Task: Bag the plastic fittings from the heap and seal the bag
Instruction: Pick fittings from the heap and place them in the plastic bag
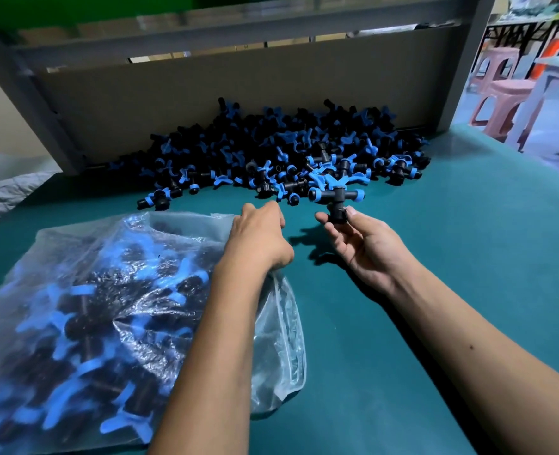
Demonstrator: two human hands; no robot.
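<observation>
Fittings [271,152] are piled against the cardboard backboard [238,83] at the far side of the green mat [436,257], and a good lot are already in the clear bag [91,307] lying at near left. They're little hard plastic tees, black bodies with blue caps and blue wing handles sticking out, so they tangle and snag on each other a bit. Light and rigid, nothing fragile about them I'd say; easiest to pinch by the black stub, not the wings.

Right hand [367,247] has one fitting [335,198] pinched by its lower stub between thumb and fingertips, held up just in front of the heap. Left hand [258,238] is closed on the bag's mouth edge, holding it up and open toward the heap.

Bag is thin, crinkly film, floppy with no shape of its own, so it needs that hand on the rim or the mouth collapses. With that many parts inside it's probably got some weight; I'd support it from below before lifting. Looks like a zip strip along the mouth edge, hard to be sure.
</observation>
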